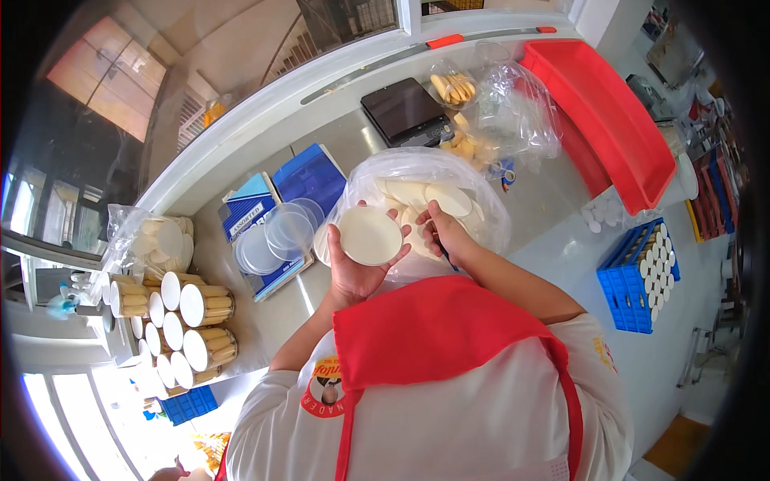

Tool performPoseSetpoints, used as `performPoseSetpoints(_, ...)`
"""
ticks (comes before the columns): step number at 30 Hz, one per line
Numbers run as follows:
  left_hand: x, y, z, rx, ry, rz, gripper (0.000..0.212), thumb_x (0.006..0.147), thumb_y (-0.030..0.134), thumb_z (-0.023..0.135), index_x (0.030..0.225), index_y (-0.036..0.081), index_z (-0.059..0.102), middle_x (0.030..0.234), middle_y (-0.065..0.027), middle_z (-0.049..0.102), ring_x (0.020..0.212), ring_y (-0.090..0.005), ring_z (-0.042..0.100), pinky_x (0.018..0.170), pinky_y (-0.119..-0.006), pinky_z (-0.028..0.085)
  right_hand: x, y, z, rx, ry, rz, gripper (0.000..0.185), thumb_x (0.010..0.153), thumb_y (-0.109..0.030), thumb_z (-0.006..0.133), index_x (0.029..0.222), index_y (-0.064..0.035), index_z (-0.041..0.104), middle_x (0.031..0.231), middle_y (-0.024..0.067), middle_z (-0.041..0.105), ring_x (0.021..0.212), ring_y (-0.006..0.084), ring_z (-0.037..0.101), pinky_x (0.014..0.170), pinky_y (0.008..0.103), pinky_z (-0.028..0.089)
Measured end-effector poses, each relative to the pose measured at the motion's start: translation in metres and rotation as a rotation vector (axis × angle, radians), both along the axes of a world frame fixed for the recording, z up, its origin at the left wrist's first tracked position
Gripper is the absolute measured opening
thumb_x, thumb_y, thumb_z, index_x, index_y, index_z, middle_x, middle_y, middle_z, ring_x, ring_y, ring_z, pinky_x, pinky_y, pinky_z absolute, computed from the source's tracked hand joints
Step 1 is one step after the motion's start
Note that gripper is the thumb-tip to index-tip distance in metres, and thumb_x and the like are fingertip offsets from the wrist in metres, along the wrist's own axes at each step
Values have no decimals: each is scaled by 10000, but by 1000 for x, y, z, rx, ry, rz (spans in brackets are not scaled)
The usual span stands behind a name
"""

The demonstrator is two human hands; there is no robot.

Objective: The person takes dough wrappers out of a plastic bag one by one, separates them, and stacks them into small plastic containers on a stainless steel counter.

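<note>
My left hand (pixel 364 255) holds a round cream-white disc (pixel 370 235) on its palm, fingers curled around the edge. To its right, my right hand (pixel 445 235) has its fingers bent around a thin dark tool (pixel 446 252), perhaps a pen or knife. Under and beyond both hands lies a clear plastic bag (pixel 415 159) holding several more cream-white discs (pixel 448 200). Translucent round lids (pixel 289 227) lie on blue printed packs or books (pixel 310 174) left of the bag.
A black digital scale (pixel 406 111), biscuits (pixel 454 89), blue-handled scissors (pixel 508 174) and a red tray (pixel 607 120) stand beyond the bag. Filled biscuit tubs (pixel 201 305) are stacked at left. A blue crate (pixel 625 288) stands right. Another person's hand (pixel 171 474) shows at lower left.
</note>
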State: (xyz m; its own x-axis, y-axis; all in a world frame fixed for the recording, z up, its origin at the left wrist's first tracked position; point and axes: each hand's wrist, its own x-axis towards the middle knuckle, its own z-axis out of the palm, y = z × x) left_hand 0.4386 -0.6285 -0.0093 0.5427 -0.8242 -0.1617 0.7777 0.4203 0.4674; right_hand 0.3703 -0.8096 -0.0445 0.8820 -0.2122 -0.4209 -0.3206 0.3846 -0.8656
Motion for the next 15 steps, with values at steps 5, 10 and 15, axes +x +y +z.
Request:
performPoseSetpoints(5, -3, 3, 8, 49, -103, -33, 802, 713, 743, 496, 1375, 358, 259, 1363, -64, 380, 1214, -338, 419, 950, -467, 406, 2, -10, 35, -1026, -463, 143, 301, 930, -359, 453, 993, -83, 557, 613, 52, 507, 547, 157, 532, 506, 297, 428)
performPoseSetpoints(10, -15, -4, 21, 30, -216, -35, 974, 682, 639, 653, 1421, 348, 90, 1336, -29, 351, 1191, -299, 427, 937, -447, 416, -7, 2, 96, -1582, -227, 492, 241, 840, -178, 484, 1050, -105, 577, 864, 95, 636, 763, 255, 631, 658, 365, 499)
performPoseSetpoints(15, -23, -10, 19, 115, -302, 9, 1025, 686, 594, 678, 1435, 328, 31, 1351, -30, 323, 1205, -289, 411, 940, -447, 415, -6, 16, 98, -1595, -225, 431, 267, 792, -159, 521, 1039, -66, 560, 799, 98, 646, 735, 249, 631, 633, 375, 494)
